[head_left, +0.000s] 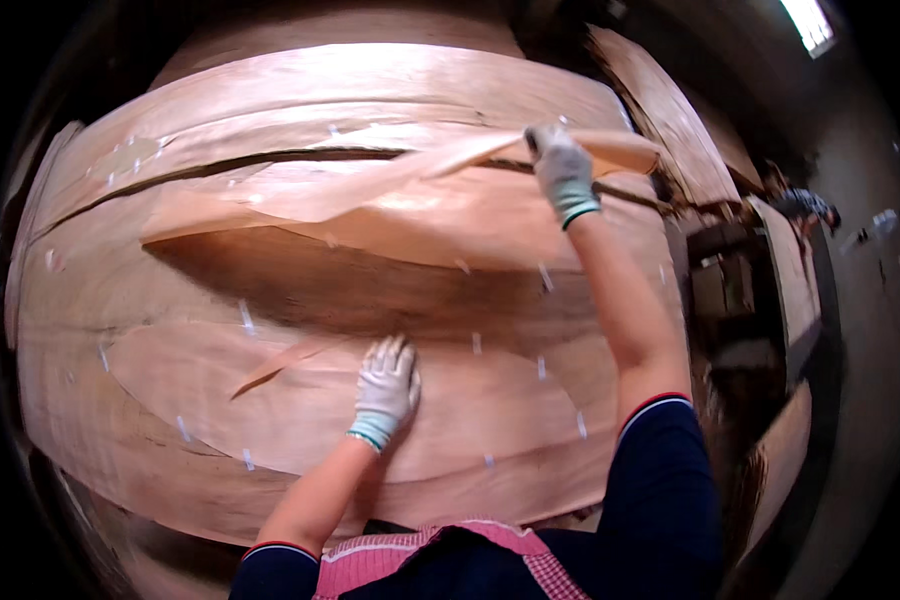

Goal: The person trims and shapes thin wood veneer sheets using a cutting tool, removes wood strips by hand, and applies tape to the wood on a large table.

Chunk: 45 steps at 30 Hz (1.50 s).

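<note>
A large, thin wood veneer sheet (pixel 220 460) lies in front of me, with short pale tape strips stuck over it. My right hand (pixel 562 168), in a white glove with a green cuff, is closed on the far edge of a loose veneer piece (pixel 390 225). That piece is raised and curled, and its shadow falls on the sheet below. My left hand (pixel 388 382), gloved the same way, rests flat on an oval veneer patch (pixel 470 410) nearer to me, its fingers stretched out. Beside it a narrow sliver of veneer (pixel 270 368) sticks up.
A long dark split (pixel 240 165) runs across the far part of the sheet. More veneer stacks (pixel 670 120) stand to the right, beside a dark gap with blocks (pixel 722 290). Another person (pixel 805 205) is at the far right, near the grey floor (pixel 860 310).
</note>
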Each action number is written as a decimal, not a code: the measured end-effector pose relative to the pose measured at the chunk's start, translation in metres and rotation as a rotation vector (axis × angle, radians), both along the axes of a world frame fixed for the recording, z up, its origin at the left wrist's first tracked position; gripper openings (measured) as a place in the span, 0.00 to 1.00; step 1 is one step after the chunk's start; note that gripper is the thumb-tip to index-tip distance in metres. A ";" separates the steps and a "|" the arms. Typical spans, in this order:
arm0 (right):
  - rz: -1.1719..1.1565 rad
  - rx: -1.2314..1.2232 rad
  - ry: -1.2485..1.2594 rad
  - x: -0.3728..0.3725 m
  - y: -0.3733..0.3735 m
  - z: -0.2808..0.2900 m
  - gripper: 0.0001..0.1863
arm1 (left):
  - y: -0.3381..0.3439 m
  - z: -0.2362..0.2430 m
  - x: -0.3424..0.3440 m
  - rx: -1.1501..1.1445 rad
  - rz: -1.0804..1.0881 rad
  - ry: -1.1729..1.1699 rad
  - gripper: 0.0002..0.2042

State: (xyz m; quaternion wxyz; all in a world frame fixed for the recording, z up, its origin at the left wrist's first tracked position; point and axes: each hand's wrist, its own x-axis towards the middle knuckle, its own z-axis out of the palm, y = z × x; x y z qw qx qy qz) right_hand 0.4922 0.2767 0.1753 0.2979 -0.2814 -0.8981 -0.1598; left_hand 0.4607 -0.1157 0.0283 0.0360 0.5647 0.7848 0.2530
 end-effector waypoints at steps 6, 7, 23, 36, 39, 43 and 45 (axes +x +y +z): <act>-0.313 0.013 0.165 0.224 -0.056 0.143 0.15 | -0.005 -0.004 0.004 -0.027 -0.025 0.061 0.23; -0.429 -0.027 0.200 0.277 -0.067 0.158 0.16 | -0.005 -0.006 0.004 -0.010 -0.026 0.092 0.22; -1.458 -0.128 0.539 0.941 -0.496 0.096 0.15 | 0.001 0.019 0.162 0.276 0.007 0.034 0.21; -1.743 -0.169 0.438 1.107 -0.440 0.121 0.18 | 0.166 0.171 0.481 0.311 -0.625 -0.950 0.18; -1.838 -0.202 0.363 1.119 -0.408 0.136 0.17 | 0.221 0.254 0.519 0.591 -0.821 -0.856 0.17; -1.846 -0.012 0.214 1.145 -0.351 0.158 0.14 | 0.259 0.366 0.529 1.111 -0.712 -0.282 0.17; -1.743 0.014 0.192 1.160 -0.318 0.159 0.13 | 0.269 0.395 0.546 1.207 -1.089 -0.565 0.17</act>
